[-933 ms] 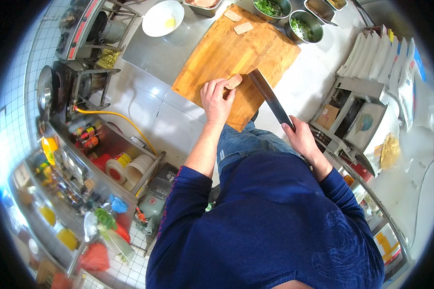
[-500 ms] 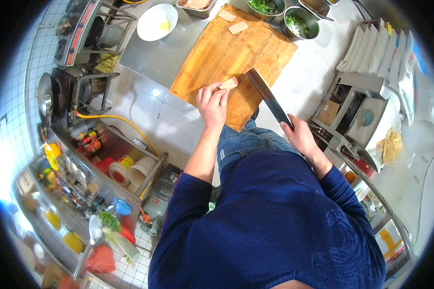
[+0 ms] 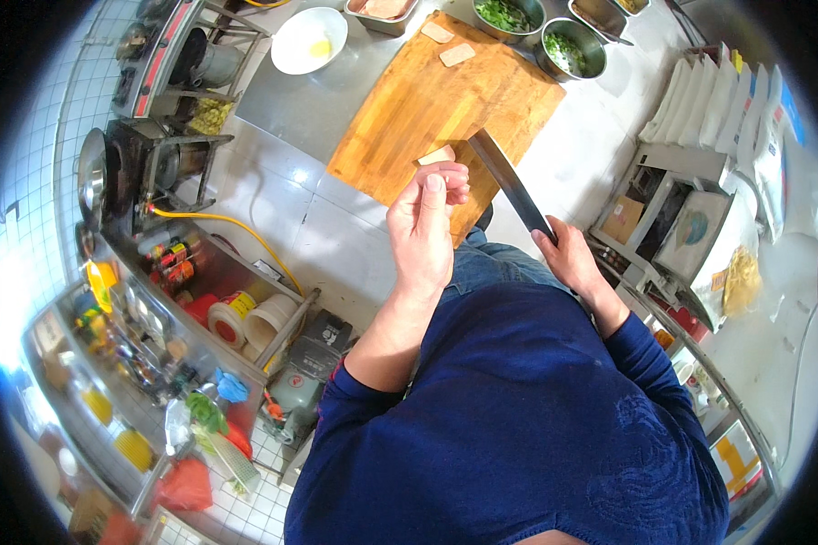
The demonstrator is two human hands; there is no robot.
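Observation:
My left hand point(image 3: 427, 218) is raised over the near left edge of the wooden cutting board point(image 3: 409, 118). Its fingers are curled in, the thumb lies alongside them, and nothing shows between them. Just beyond the fingers a pale pinkish slice point(image 3: 437, 155) lies on the board, partly covered by the hand. My right hand point(image 3: 568, 257) grips the handle of a kitchen knife point(image 3: 507, 179). The dark blade, seen almost edge-on, slants up and left over the board's right part. Two more pale slices point(image 3: 456, 56) lie flat at the board's far end.
Beyond the board stand a metal tray of pinkish meat point(image 3: 382, 13) and metal bowls of chopped greens point(image 3: 565, 56). A white bowl point(image 3: 309, 41) with something yellow sits on the steel surface at far left. Stacked white bags point(image 3: 700, 95) rest at right; shelves and a yellow hose point(image 3: 232, 222) are at left.
My left hand has let go of the slice, drawn back toward me and turned over with its fingers curled. The slice stays on the board. The knife has barely moved.

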